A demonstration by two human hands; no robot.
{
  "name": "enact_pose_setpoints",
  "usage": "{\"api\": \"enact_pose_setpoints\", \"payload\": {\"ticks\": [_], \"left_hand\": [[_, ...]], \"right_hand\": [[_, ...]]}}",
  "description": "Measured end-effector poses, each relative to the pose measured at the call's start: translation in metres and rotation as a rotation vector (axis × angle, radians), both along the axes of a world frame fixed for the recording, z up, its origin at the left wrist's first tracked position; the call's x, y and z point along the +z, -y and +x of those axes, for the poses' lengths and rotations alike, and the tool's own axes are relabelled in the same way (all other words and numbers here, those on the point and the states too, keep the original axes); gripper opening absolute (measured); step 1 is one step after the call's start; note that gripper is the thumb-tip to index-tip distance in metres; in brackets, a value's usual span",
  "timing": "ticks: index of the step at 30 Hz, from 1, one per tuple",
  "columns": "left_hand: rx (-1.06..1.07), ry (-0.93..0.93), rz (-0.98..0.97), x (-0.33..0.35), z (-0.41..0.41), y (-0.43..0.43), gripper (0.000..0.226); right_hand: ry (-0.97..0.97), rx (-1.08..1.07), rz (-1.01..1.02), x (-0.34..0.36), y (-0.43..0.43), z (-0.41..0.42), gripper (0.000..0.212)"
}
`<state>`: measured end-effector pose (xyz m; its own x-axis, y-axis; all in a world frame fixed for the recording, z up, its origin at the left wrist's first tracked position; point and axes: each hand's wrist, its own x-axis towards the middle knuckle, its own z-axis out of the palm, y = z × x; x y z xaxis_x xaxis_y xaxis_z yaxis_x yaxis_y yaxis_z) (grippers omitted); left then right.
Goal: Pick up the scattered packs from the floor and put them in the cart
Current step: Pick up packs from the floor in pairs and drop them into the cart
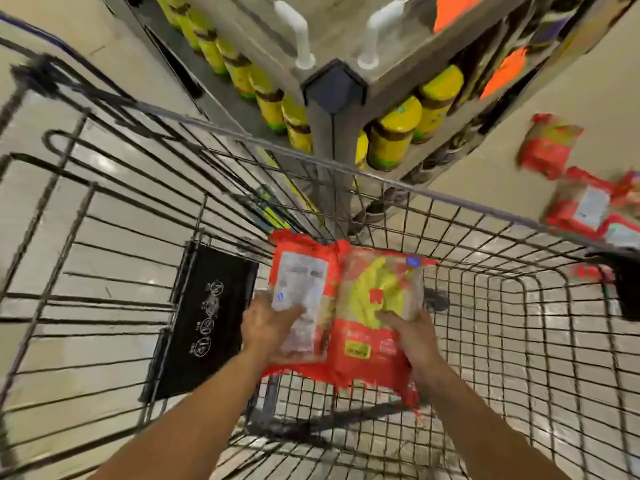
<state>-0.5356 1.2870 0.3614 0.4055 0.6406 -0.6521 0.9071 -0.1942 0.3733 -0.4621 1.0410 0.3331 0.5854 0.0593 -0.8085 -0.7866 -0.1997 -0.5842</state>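
Over the wire cart (491, 216) I hold two red packs side by side. My left hand (266, 323) grips the left pack (304, 271), which shows its white label side. My right hand (412, 336) grips the right pack (374, 296), red with a yellow patch on its front. Both packs hang above the cart's basket floor, near its child-seat end. More red packs lie on the floor beyond the cart at the right: one pack (547, 143) farther off and a cluster of packs (588, 206) near the cart's rim.
A shelf unit corner (334, 84) with yellow-lidded jars (394, 136) stands just beyond the cart's far side. The cart's black seat flap (204, 323) hangs at the left. Beige floor tiles surround the cart.
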Motion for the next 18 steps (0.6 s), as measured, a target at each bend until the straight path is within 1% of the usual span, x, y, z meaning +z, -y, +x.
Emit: {"api": "enact_pose_setpoints", "payload": {"ticks": [3, 4, 6, 7, 8, 9, 11, 12, 14, 15, 16, 18], "left_hand": [[-0.068, 0.0, 0.04, -0.014, 0.004, 0.007, 0.055], [-0.079, -0.005, 0.041, -0.017, 0.005, 0.009, 0.056], [-0.149, -0.026, 0.065, -0.019, 0.003, 0.01, 0.063], [-0.215, -0.041, 0.09, -0.018, 0.001, 0.009, 0.066], [-0.272, -0.06, 0.107, -0.013, 0.0, 0.008, 0.068], [-0.319, -0.069, 0.108, -0.005, 0.0, 0.008, 0.067], [-0.457, -0.082, 0.12, 0.026, 0.002, 0.012, 0.067], [-0.548, -0.097, 0.149, 0.049, 0.007, 0.015, 0.067], [-0.739, -0.109, 0.244, 0.097, 0.019, 0.024, 0.071], [-0.829, -0.102, 0.299, 0.122, 0.025, 0.031, 0.072], [-0.899, -0.081, 0.35, 0.149, 0.032, 0.038, 0.07], [-0.987, 0.082, 0.467, 0.195, 0.045, 0.055, 0.063]], "right_hand": [[0.019, 0.028, -0.072, -0.018, -0.001, 0.008, 0.066], [0.036, 0.048, -0.099, -0.024, 0.001, 0.009, 0.071], [0.031, 0.066, -0.155, -0.04, 0.006, 0.008, 0.099], [0.033, 0.097, -0.175, -0.047, 0.01, 0.006, 0.108], [0.056, 0.152, -0.185, -0.044, 0.012, 0.005, 0.107], [0.069, 0.209, -0.216, -0.033, 0.011, 0.004, 0.099], [0.147, 0.33, -0.343, 0.026, 0.001, 0.004, 0.082], [0.213, 0.429, -0.426, 0.055, 0.0, 0.005, 0.076], [0.394, 0.714, -0.645, 0.114, 0.003, 0.009, 0.065], [0.483, 0.824, -0.733, 0.142, 0.007, 0.011, 0.062], [0.553, 0.868, -0.779, 0.17, 0.01, 0.012, 0.062], [0.653, 0.876, -0.849, 0.221, 0.022, 0.016, 0.066]]}}
